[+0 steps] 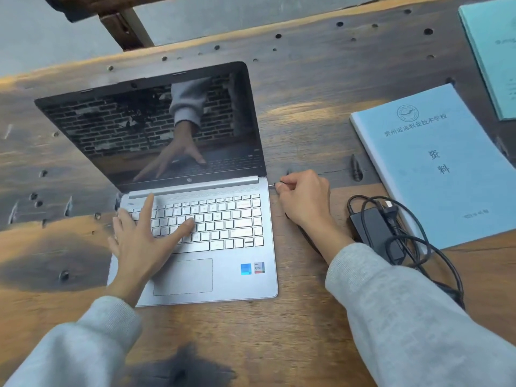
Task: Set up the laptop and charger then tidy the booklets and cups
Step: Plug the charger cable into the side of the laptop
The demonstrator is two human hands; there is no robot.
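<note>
The far green booklet (495,51) is cut off by the right edge. The right hand (304,199) hides most of the plug (275,185). Part of the cable (435,247) is hidden under the sleeve (405,317).

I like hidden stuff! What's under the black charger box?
The charger box lies partly on the wooden table and partly on a corner of the light blue booklet. Its own looped cable lies around and over it. Anything directly beneath the box is covered.

The laptop (195,241) is silver with white keys and a black screen. The charger (377,236) and its cable are black. Both booklets (435,163) are pale blue. Sleeves (418,317) are grey. The surface (293,344) is dark-stained brown wood.
</note>
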